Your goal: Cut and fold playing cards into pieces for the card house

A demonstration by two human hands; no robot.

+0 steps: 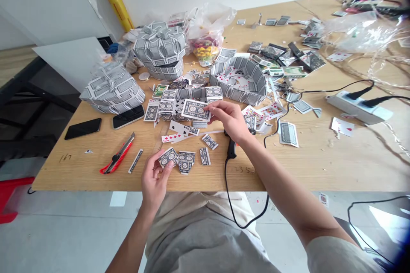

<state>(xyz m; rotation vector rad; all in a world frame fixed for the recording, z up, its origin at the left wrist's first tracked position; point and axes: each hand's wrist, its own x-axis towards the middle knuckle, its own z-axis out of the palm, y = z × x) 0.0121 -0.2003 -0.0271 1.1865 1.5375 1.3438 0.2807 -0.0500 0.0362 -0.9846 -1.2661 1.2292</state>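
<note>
My right hand pinches the right end of a patterned playing card, raised over the middle of the table. Between the fingers and thumb of my left hand is a cut piece of playing card, close to the table's front edge. More cut card pieces lie just right of it. Behind the raised card stands a partly built card structure, some of it covered by the card. A glue gun with a black cable lies under my right forearm, partly hidden.
A red utility knife and two phones lie at the left. Card-built boxes stand behind them. An open card tray holds loose cards. At the right sits a power strip with black cables.
</note>
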